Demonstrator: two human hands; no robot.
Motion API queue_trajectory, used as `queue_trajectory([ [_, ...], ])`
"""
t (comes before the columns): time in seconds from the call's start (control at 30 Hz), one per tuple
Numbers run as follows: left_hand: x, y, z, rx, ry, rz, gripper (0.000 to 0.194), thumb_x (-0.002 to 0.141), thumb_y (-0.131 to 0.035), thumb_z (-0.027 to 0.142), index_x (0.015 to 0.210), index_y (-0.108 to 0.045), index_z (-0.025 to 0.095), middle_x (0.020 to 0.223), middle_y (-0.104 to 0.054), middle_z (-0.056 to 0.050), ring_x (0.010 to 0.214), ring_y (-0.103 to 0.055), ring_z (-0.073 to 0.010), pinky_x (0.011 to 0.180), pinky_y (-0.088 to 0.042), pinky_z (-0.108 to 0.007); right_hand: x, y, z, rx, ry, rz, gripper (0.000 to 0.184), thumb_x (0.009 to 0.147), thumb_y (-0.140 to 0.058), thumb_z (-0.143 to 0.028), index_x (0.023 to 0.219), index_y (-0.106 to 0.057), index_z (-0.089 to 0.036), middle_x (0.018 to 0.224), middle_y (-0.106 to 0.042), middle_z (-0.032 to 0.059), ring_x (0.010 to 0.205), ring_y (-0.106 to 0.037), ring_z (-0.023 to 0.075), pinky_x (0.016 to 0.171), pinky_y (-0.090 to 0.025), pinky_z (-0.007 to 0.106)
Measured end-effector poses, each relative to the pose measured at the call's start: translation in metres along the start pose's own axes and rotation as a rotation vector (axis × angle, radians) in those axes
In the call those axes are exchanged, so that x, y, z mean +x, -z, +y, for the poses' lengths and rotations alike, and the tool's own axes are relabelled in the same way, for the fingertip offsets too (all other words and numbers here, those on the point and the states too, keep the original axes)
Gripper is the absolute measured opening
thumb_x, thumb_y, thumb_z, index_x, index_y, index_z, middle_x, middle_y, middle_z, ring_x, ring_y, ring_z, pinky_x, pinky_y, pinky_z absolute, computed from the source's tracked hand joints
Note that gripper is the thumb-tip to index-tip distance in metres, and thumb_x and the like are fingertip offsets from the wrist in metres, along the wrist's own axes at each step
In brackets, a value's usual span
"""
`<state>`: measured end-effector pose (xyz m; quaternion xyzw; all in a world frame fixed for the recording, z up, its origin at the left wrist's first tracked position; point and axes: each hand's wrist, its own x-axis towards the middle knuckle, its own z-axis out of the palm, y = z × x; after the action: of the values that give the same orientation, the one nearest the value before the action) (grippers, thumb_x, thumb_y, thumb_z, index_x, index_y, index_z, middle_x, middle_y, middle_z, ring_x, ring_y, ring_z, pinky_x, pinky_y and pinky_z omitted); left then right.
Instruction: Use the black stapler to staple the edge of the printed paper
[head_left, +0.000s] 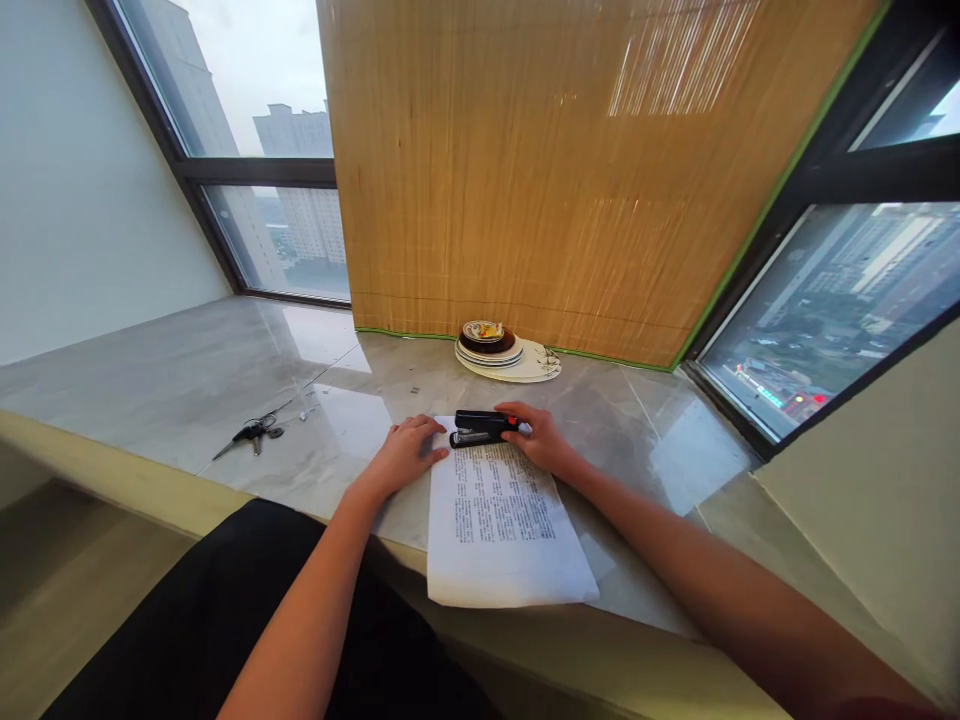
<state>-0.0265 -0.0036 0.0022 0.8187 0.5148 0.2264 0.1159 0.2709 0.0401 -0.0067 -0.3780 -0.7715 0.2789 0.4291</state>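
The black stapler [480, 425] lies across the top edge of the printed paper [499, 555], its narrow gap facing left. The right hand [538, 437] holds the stapler's right end, fingers closed around it with the thumb on the near side. The left hand [409, 455] rests just beside the stapler's left end, its fingers moderately spread and touching the paper's upper left corner.

Beyond the stapler, by the foot of the bamboo blind [525, 180], is a stack of flatware: an oval plate [544, 366] with a dark branch-like pattern at the bottom, round pale plates [487, 361] on it, then a dark brown dish [508, 344] bearing a small patterned saucer [472, 329]. The saucer shows yellow and red; whether print or contents, I cannot tell. Well left of the stapler, keys [257, 432] lie on the window ledge [600, 405].
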Motion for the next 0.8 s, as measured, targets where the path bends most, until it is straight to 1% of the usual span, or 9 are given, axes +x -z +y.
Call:
queue_trajectory([
  [0.07, 0.0, 0.0, -0.001, 0.011, 0.004, -0.002, 0.031, 0.094, -0.067, 0.038, 0.121, -0.07, 0.023, 0.133, -0.066, -0.011, 0.122, -0.061, -0.0331, 0.103, -0.044, -0.05, 0.0, -0.001, 0.001, 0.068, -0.011, 0.078, 0.035, 0.077, -0.071, -0.027, 0.112, -0.071, -0.022, 0.115, -0.074, 0.0064, 0.108, -0.07, 0.0255, 0.103, -0.053, 0.044],
  [0.13, 0.001, -0.001, -0.003, 0.01, -0.009, 0.002, 0.03, 0.095, -0.066, 0.036, 0.121, -0.07, 0.023, 0.133, -0.066, -0.011, 0.122, -0.062, -0.0316, 0.104, -0.045, -0.048, -0.001, -0.003, 0.001, 0.122, -0.041, 0.111, 0.031, 0.075, -0.073, -0.03, 0.105, -0.07, -0.022, 0.108, -0.074, 0.0053, 0.102, -0.071, 0.0249, 0.1, -0.055, 0.043],
  [0.23, 0.002, -0.003, -0.007, 0.002, -0.034, 0.018, 0.026, 0.096, -0.062, 0.028, 0.12, -0.071, 0.022, 0.131, -0.069, -0.011, 0.123, -0.063, -0.0284, 0.107, -0.046, -0.045, -0.002, -0.007, 0.0, 0.152, -0.084, 0.116, 0.029, 0.072, -0.075, -0.03, 0.1, -0.069, -0.022, 0.102, -0.074, 0.0037, 0.098, -0.072, 0.0242, 0.095, -0.058, 0.043],
  [0.4, 0.003, -0.004, -0.007, -0.021, -0.089, 0.067, 0.029, 0.094, -0.06, 0.02, 0.121, -0.071, 0.02, 0.13, -0.07, -0.011, 0.122, -0.065, -0.0277, 0.11, -0.047, -0.046, -0.006, -0.013, -0.005, 0.222, -0.127, 0.088, 0.028, 0.073, -0.076, -0.03, 0.099, -0.066, -0.023, 0.107, -0.075, 0.0048, 0.108, -0.073, 0.0264, 0.081, -0.061, 0.036],
  [0.47, 0.003, -0.003, -0.005, -0.035, -0.141, 0.067, 0.031, 0.093, -0.059, 0.019, 0.121, -0.071, 0.02, 0.13, -0.071, -0.011, 0.121, -0.065, -0.0275, 0.109, -0.048, -0.045, -0.006, -0.013, -0.005, 0.203, -0.129, 0.063, 0.027, 0.073, -0.077, -0.03, 0.098, -0.067, -0.023, 0.103, -0.076, 0.0041, 0.104, -0.074, 0.0259, 0.084, -0.061, 0.038],
  [0.53, 0.003, -0.003, -0.002, -0.033, -0.162, 0.045, 0.03, 0.092, -0.059, 0.019, 0.119, -0.072, 0.02, 0.127, -0.072, -0.011, 0.119, -0.066, -0.0278, 0.108, -0.049, -0.045, -0.006, -0.012, -0.004, 0.158, -0.122, 0.038, 0.027, 0.072, -0.079, -0.029, 0.095, -0.068, -0.022, 0.097, -0.077, 0.0033, 0.099, -0.076, 0.0252, 0.093, -0.059, 0.042],
  [0.63, 0.001, -0.002, -0.001, -0.025, -0.154, 0.018, 0.029, 0.09, -0.061, 0.019, 0.117, -0.073, 0.021, 0.123, -0.073, -0.009, 0.116, -0.067, -0.0286, 0.107, -0.049, -0.046, -0.006, -0.011, -0.003, 0.152, -0.109, 0.024, 0.025, 0.072, -0.08, -0.028, 0.093, -0.069, -0.022, 0.101, -0.079, 0.0047, 0.102, -0.076, 0.026, 0.102, -0.055, 0.048],
  [0.73, 0.001, -0.002, -0.001, -0.042, -0.155, 0.032, 0.03, 0.087, -0.068, 0.024, 0.117, -0.073, 0.022, 0.124, -0.073, -0.01, 0.118, -0.066, -0.0298, 0.108, -0.048, -0.047, -0.006, -0.011, -0.004, 0.211, -0.108, 0.059, 0.023, 0.073, -0.082, -0.032, 0.088, -0.069, -0.021, 0.11, -0.08, 0.0074, 0.105, -0.076, 0.0278, 0.102, -0.056, 0.048],
  [0.8, 0.002, -0.002, -0.001, -0.06, -0.15, 0.037, 0.028, 0.087, -0.071, 0.029, 0.114, -0.073, 0.022, 0.122, -0.073, -0.01, 0.115, -0.068, -0.03, 0.105, -0.05, -0.046, -0.005, -0.01, -0.005, 0.22, -0.134, 0.093, 0.021, 0.08, -0.077, -0.041, 0.086, -0.073, -0.021, 0.109, -0.081, 0.0075, 0.105, -0.076, 0.0283, 0.1, -0.057, 0.046],
])
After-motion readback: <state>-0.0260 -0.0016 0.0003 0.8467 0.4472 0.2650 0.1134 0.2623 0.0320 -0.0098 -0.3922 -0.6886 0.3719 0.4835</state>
